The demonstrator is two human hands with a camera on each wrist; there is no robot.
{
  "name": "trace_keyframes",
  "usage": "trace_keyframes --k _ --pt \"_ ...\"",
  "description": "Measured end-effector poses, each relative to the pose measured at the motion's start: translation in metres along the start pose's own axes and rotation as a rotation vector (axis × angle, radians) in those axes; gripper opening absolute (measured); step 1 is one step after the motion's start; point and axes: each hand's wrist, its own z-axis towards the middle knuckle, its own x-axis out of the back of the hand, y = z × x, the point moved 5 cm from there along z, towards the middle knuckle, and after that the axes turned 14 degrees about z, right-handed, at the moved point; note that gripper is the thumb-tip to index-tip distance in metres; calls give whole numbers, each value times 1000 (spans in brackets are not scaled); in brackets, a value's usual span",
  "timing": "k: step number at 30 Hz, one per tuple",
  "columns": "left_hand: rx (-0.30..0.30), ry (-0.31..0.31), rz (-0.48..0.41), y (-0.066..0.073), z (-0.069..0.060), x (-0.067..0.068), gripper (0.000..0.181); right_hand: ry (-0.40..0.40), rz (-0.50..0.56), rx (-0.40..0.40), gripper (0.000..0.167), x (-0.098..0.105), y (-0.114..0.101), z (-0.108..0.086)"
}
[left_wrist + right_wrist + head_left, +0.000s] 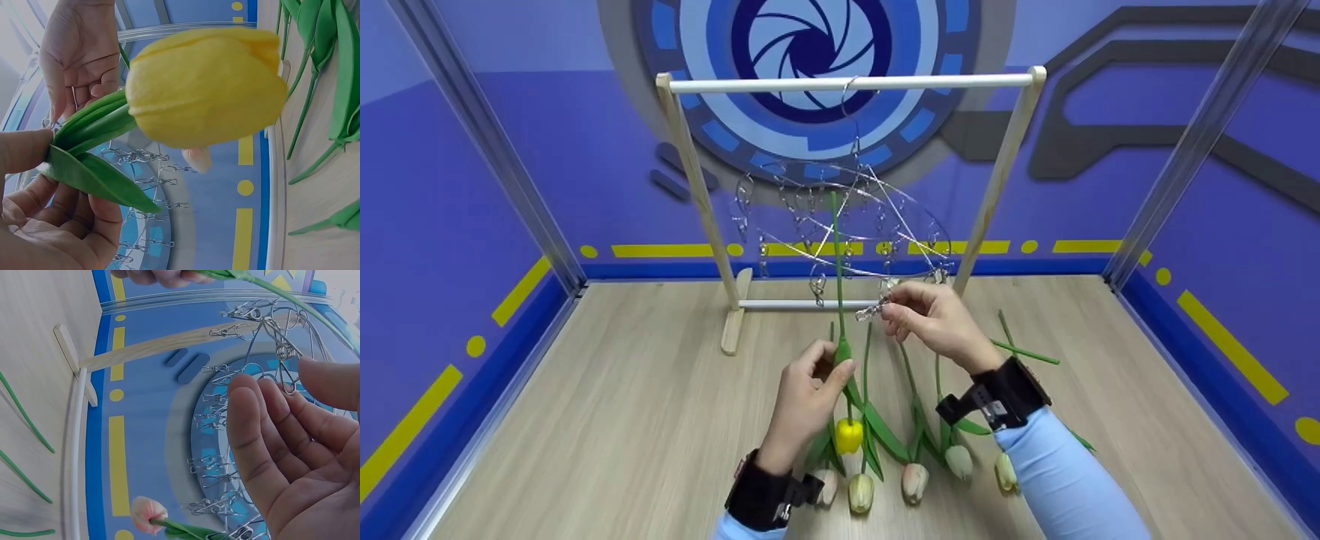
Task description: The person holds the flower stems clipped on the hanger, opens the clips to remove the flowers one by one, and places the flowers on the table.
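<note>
My left hand (802,394) pinches a yellow tulip (205,87) near its leaf base. The tulip's head points down and its green stem (838,262) rises in front of the wire hanger. With thumb and fingers my right hand (934,322) holds a metal clip (286,354) at the near side of the round clip hanger (851,184). The stem's far end is apart from that clip. In the right wrist view a pale pink tulip (149,514) hangs head-down near another clip; the hand mostly hides it in the head view.
The hanger hooks over the white bar of a wooden rack (851,84) at the back. Several pale tulips, one whitish-pink (915,482), lie on the wooden table (645,420) before me. Loose green stems (1027,351) are at the right. Blue walls (472,202) enclose the table.
</note>
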Motion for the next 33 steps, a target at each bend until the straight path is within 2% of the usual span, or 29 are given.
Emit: trace_keyframes --k 9,18,27,33 --pt "-57 46 90 0 -5 11 9 23 17 23 23 1 -2 0" --pt "-93 82 173 -4 -10 23 7 26 94 39 28 4 -3 -2" --pt "-84 67 198 -15 -13 32 8 49 105 21 26 8 0 -3" --pt "-106 61 261 -20 -17 37 7 45 93 -10 28 10 4 -5"
